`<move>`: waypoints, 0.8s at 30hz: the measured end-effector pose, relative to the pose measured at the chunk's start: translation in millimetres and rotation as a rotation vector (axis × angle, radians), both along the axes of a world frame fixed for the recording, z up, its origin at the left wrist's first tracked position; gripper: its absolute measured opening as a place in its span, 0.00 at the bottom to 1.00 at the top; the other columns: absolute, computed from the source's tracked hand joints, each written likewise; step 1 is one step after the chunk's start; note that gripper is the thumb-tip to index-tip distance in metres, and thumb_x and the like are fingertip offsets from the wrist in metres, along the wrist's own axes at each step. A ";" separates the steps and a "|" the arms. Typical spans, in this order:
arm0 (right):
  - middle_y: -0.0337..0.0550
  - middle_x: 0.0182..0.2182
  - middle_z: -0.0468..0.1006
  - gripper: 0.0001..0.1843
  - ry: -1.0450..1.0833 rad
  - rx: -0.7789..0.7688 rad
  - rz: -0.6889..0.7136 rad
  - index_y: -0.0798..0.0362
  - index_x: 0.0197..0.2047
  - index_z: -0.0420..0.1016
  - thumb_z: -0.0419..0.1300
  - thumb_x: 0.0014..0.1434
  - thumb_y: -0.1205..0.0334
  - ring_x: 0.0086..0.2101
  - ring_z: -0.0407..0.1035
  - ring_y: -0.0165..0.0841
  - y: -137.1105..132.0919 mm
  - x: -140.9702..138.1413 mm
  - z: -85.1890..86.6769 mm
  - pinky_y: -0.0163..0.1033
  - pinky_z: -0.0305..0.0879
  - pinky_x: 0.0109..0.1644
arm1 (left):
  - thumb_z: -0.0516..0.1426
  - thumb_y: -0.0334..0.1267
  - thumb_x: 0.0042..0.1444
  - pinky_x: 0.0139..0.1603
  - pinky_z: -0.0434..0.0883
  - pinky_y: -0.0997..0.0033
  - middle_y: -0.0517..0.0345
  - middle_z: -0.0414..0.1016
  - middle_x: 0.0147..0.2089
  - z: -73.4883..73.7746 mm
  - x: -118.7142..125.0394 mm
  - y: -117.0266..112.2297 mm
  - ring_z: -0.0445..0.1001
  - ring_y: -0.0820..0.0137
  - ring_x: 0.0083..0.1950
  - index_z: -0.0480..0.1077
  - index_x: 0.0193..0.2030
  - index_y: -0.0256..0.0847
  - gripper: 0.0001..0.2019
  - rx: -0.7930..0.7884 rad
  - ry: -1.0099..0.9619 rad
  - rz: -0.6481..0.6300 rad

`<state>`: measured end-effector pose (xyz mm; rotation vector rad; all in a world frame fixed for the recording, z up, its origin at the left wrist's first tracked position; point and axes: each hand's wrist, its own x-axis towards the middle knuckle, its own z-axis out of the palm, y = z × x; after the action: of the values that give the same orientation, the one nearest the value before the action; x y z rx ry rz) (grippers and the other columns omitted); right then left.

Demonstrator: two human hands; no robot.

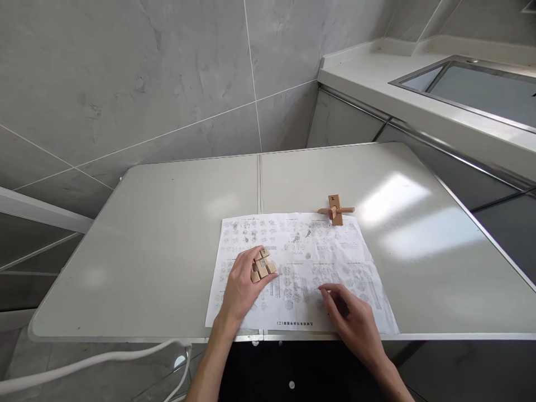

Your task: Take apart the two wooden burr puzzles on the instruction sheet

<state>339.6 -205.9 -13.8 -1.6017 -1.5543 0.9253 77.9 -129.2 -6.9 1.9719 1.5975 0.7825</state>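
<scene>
My left hand (242, 279) is closed around a small pale wooden interlocking puzzle (263, 268), gripped between the thumb and fingers over the printed sheet. A dark mark that looks like a number shows on the puzzle's upper piece. Beneath both hands lies a creased white paper sheet (305, 312) covered in small diagrams and text. My right hand (354, 315) hovers at or rests on the lower right of the sheet, thumb and index tips brought together. No object shows between those tips, and its other fingers are curled and partly hidden.
A second wooden puzzle (336, 211), cross-shaped and marked 2, sits at the sheet's upper right edge. The pale folding table (138, 251) has a centre seam. Behind it is a grey tiled wall (188, 72); a counter with a sink (473, 89) stands at right. A white cable (104, 357) hangs at lower left.
</scene>
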 end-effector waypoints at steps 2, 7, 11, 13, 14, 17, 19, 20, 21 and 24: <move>0.35 0.24 0.69 0.13 -0.017 0.005 0.002 0.49 0.46 0.76 0.55 0.74 0.52 0.22 0.61 0.31 1.7 -1.2 -0.4 0.36 0.59 0.28 | 0.70 0.50 0.57 0.60 0.78 0.50 0.52 0.76 0.61 0.9 -8.6 11.0 0.77 0.56 0.60 0.64 0.68 0.54 0.35 0.003 -0.022 0.065; 0.35 0.24 0.70 0.14 -0.039 0.008 0.012 0.49 0.45 0.77 0.54 0.74 0.51 0.22 0.62 0.30 2.9 -0.4 -1.5 0.36 0.60 0.27 | 0.72 0.51 0.52 0.64 0.76 0.50 0.50 0.78 0.62 2.0 -35.1 48.2 0.78 0.55 0.61 0.71 0.64 0.48 0.35 0.061 -0.102 0.288; 0.35 0.23 0.70 0.15 -0.050 0.012 0.013 0.50 0.44 0.77 0.54 0.74 0.51 0.21 0.62 0.30 2.6 -0.4 -1.5 0.35 0.60 0.27 | 0.73 0.50 0.51 0.65 0.75 0.51 0.50 0.79 0.61 0.7 -54.5 74.1 0.78 0.56 0.61 0.72 0.64 0.47 0.35 0.092 -0.076 0.352; 0.35 0.24 0.70 0.14 -0.050 0.013 0.011 0.50 0.44 0.77 0.54 0.73 0.51 0.22 0.62 0.30 2.5 -0.7 -1.3 0.35 0.60 0.27 | 0.73 0.50 0.51 0.65 0.75 0.53 0.52 0.79 0.62 0.0 -60.2 82.9 0.78 0.57 0.61 0.71 0.64 0.48 0.35 0.092 -0.064 0.344; 0.35 0.24 0.71 0.14 -0.051 0.014 0.010 0.50 0.44 0.77 0.54 0.73 0.51 0.22 0.62 0.30 2.6 -0.9 -1.3 0.35 0.60 0.27 | 0.73 0.50 0.51 0.65 0.74 0.53 0.52 0.79 0.61 -0.3 -61.9 86.1 0.78 0.57 0.60 0.71 0.64 0.48 0.35 0.099 -0.056 0.343; 0.35 0.24 0.71 0.14 -0.054 0.018 0.008 0.50 0.44 0.77 0.54 0.73 0.52 0.22 0.63 0.30 3.0 -1.4 -1.5 0.35 0.60 0.27 | 0.73 0.49 0.51 0.64 0.74 0.53 0.52 0.78 0.61 -1.3 -63.2 91.1 0.77 0.57 0.60 0.71 0.64 0.49 0.34 0.122 -0.015 0.340; 0.35 0.24 0.71 0.14 -0.055 0.019 0.006 0.50 0.44 0.77 0.55 0.73 0.52 0.22 0.63 0.30 3.3 -1.7 -1.8 0.35 0.60 0.27 | 0.72 0.48 0.52 0.64 0.74 0.53 0.52 0.78 0.61 -1.7 -62.4 91.4 0.77 0.57 0.60 0.71 0.63 0.49 0.32 0.129 0.011 0.330; 0.35 0.23 0.71 0.14 -0.054 0.018 0.007 0.49 0.44 0.77 0.55 0.73 0.52 0.22 0.63 0.30 3.4 -1.8 -2.0 0.35 0.60 0.27 | 0.72 0.48 0.53 0.63 0.74 0.53 0.53 0.78 0.60 -1.8 -61.9 91.1 0.77 0.57 0.59 0.71 0.63 0.49 0.31 0.129 0.020 0.324; 0.34 0.23 0.70 0.14 -0.053 0.015 0.009 0.49 0.44 0.77 0.55 0.73 0.52 0.22 0.62 0.30 3.5 -1.9 -2.1 0.35 0.60 0.27 | 0.71 0.48 0.53 0.62 0.74 0.53 0.53 0.78 0.60 -1.8 -61.4 90.7 0.76 0.57 0.59 0.71 0.62 0.49 0.31 0.125 0.026 0.319; 0.35 0.24 0.70 0.14 -0.047 0.003 0.015 0.49 0.45 0.77 0.54 0.74 0.51 0.22 0.62 0.30 3.2 -1.9 -2.6 0.35 0.60 0.27 | 0.70 0.49 0.55 0.61 0.73 0.52 0.52 0.77 0.59 -1.7 -60.9 89.7 0.75 0.56 0.59 0.69 0.62 0.49 0.30 0.109 0.034 0.310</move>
<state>337.7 -202.7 -16.4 -1.6223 -1.6012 0.8997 17.0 -39.5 -8.6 1.8409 1.9477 0.9763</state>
